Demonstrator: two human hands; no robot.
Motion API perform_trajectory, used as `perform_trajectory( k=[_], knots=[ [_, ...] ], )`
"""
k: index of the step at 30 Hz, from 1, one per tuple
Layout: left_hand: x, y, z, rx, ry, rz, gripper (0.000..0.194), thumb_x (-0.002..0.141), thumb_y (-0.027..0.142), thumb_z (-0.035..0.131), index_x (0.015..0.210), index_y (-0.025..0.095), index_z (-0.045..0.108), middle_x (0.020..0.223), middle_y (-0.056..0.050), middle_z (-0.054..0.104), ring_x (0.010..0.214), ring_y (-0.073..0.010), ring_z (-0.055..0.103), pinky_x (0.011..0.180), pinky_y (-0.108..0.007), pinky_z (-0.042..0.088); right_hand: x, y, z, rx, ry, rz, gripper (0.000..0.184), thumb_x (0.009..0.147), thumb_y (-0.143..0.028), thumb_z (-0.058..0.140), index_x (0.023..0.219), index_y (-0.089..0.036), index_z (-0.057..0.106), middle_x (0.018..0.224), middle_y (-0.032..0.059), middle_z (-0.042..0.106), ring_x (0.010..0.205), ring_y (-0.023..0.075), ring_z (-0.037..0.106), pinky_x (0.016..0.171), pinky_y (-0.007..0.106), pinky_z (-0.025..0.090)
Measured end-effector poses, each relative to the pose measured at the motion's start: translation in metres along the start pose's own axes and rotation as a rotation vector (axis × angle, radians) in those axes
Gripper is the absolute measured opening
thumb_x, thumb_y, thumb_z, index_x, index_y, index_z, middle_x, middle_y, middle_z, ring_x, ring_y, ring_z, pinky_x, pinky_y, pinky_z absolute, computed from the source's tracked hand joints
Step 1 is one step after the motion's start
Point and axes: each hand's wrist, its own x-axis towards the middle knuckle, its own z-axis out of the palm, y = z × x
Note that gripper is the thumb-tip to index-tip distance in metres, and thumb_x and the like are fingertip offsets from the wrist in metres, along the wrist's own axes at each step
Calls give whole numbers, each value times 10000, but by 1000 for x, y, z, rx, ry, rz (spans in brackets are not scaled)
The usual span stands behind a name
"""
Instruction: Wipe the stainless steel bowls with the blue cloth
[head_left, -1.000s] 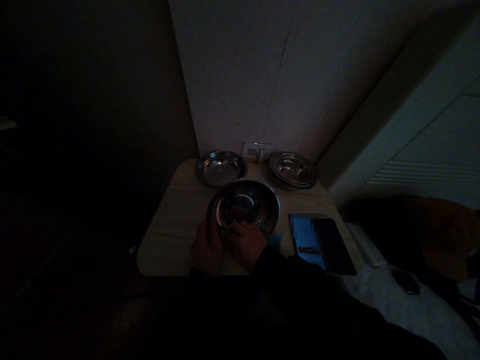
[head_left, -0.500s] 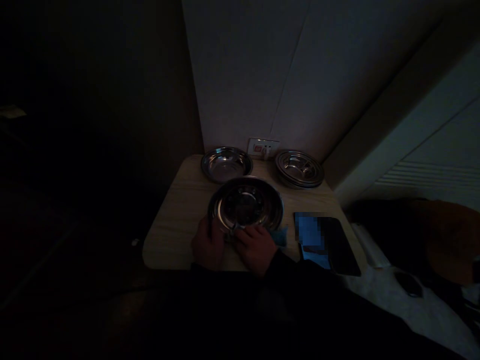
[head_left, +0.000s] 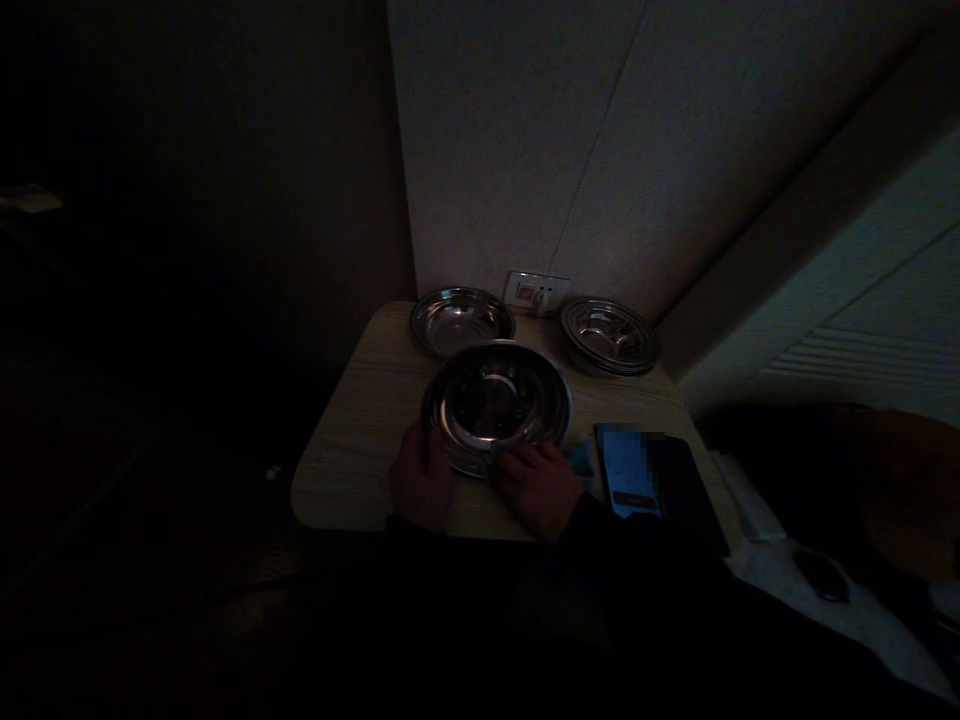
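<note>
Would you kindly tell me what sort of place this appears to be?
Probably a dim room in a home or lodging: a small wood-look table, a wall socket just beyond it, and what may be pale bedding at the right.

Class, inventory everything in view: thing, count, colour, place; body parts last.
Large metal bowl: 1, silver, table centre
Shallow metal bowl: 1, silver, back left
Nested bowl stack: 1, silver, back right
Socket panel: 1, pale, on wall
Table: 1, pale, under bowls
Phone: 1, blue screen, table right
Slab: 1, black, beside phone
Unclear item: 1, blue, left of phone
Oval object: 1, black, far right
Unclear bulk: 1, brown, right edge
Sleeves: 2, black, behind grips
Left grip: 1, bare, large bowl's left
Right grip: 1, bare, large bowl's front
</note>
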Motion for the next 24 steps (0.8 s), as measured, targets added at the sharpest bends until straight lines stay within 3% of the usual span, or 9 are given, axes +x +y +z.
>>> perform_trajectory(
  k=[2, 4, 10, 15, 17, 21, 24],
  knots=[
    [-1, 1, 2, -11, -10, 49, 296, 844, 324, 410, 1025, 164, 581, 923, -73, 667, 816, -163, 622, 676, -243, 465, -13, 18, -8, -36, -64, -1, 169, 840, -179, 521, 983, -200, 608, 1022, 50, 607, 875, 194, 455, 672, 339, 278],
    [-2, 3, 5, -9, -8, 71, 300, 845, 316, 412, 1037, 157, 578, 925, -78, 668, 813, -165, 624, 675, -246, 465, -14, 21, -10, -31, -115, 21, 154, 845, -179, 511, 955, -199, 616, 991, 51, 609, 866, 189, 457, 674, 334, 279],
    [-1, 2, 4, 46, 37, 48, 275, 845, 300, 409, 1000, 161, 588, 897, -72, 672, 788, -159, 627, 658, -241, 465, 18, -6, 0, 97, -98, 98, 139, 859, -242, 488, 925, -213, 607, 975, 40, 588, 876, 179, 453, 681, 327, 288],
    [-3, 3, 4, 9, 39, 87, 281, 841, 309, 419, 1015, 157, 580, 921, -73, 669, 819, -155, 625, 684, -233, 463, -1, 18, -7, 24, -165, 7, 175, 862, -189, 472, 976, -198, 605, 991, 58, 595, 899, 187, 451, 695, 333, 287],
    [-3, 4, 5, 15, 25, 74, 287, 844, 316, 411, 1012, 156, 580, 924, -77, 667, 822, -158, 623, 685, -236, 460, 2, 12, -6, 25, -147, 34, 155, 858, -191, 482, 935, -193, 617, 971, 58, 595, 885, 186, 458, 690, 333, 293],
    [1, 4, 0, 79, 13, -14, 268, 840, 309, 403, 970, 163, 586, 897, -73, 667, 807, -167, 617, 664, -246, 454, 27, -25, 4, 81, -22, 160, 135, 857, -223, 494, 900, -193, 619, 933, 53, 592, 862, 186, 469, 670, 337, 310],
    [2, 3, -7, 86, -3, -24, 281, 841, 312, 402, 1005, 169, 580, 929, -72, 668, 831, -171, 616, 679, -253, 457, 24, -26, 2, 68, -12, 87, 143, 863, -204, 486, 929, -201, 613, 951, 46, 597, 861, 184, 472, 671, 339, 309]
  ],
)
